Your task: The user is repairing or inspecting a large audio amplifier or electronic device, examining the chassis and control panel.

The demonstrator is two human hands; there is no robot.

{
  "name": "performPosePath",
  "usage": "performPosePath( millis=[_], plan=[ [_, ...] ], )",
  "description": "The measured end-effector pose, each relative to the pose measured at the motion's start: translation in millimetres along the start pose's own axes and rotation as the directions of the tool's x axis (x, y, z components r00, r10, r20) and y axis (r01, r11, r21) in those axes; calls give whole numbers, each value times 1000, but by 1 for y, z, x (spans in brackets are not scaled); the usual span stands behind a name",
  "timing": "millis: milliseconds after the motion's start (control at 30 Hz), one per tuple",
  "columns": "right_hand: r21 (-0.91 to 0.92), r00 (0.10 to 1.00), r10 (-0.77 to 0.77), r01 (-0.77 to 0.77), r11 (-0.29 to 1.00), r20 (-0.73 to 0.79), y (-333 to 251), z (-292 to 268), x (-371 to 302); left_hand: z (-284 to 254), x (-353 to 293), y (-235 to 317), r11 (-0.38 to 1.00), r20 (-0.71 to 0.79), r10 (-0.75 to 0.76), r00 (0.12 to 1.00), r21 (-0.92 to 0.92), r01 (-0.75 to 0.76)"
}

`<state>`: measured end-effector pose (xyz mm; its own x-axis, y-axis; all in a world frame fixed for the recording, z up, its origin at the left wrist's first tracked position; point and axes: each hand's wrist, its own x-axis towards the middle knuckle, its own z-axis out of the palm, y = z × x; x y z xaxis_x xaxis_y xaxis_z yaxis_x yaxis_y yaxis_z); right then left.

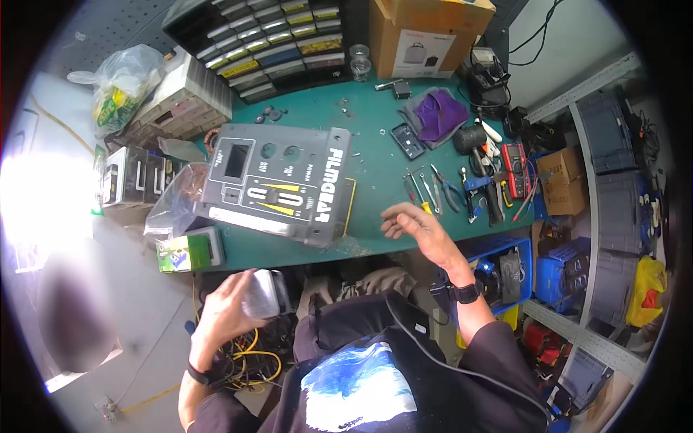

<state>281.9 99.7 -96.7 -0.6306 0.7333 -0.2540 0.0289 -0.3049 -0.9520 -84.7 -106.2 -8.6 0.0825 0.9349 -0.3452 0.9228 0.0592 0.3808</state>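
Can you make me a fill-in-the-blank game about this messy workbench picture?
1. The workbench top is coloured ____.
2. The left hand holds a small silver box below the bench edge, while the right hand is ____, holding nothing.
3. The big panel lying on the bench is coloured ____.
4. The cloth near the back is coloured ____.

Missing words: green; open; grey; purple

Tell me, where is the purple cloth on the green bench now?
In the head view, the purple cloth lies at the far right of the green bench, below the cardboard box and left of the black mallet.
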Motion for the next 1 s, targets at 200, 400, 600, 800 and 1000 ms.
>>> performPosePath(
  millis=[200,400,600,800,1000],
  plan=[
    [-37,967,245,-243,969,65,57,-33,-28,96,61,65,977,56,202,978,-75,-198],
    [-224,959,281,-280,934,-25,92,-47,-49,182,151,120,945,-73,325,943,59,-322],
    [-686,973,-230,168,708,1,114,-51,-47,232,214,150,936,-186,311,932,228,-267],
    [-802,946,-324,168,573,-33,140,-53,-33,242,231,148,926,-205,299,932,299,-231],
    [-866,956,-293,138,481,-10,138,-53,-31,229,212,139,924,-193,315,929,285,-254]
  ],
)
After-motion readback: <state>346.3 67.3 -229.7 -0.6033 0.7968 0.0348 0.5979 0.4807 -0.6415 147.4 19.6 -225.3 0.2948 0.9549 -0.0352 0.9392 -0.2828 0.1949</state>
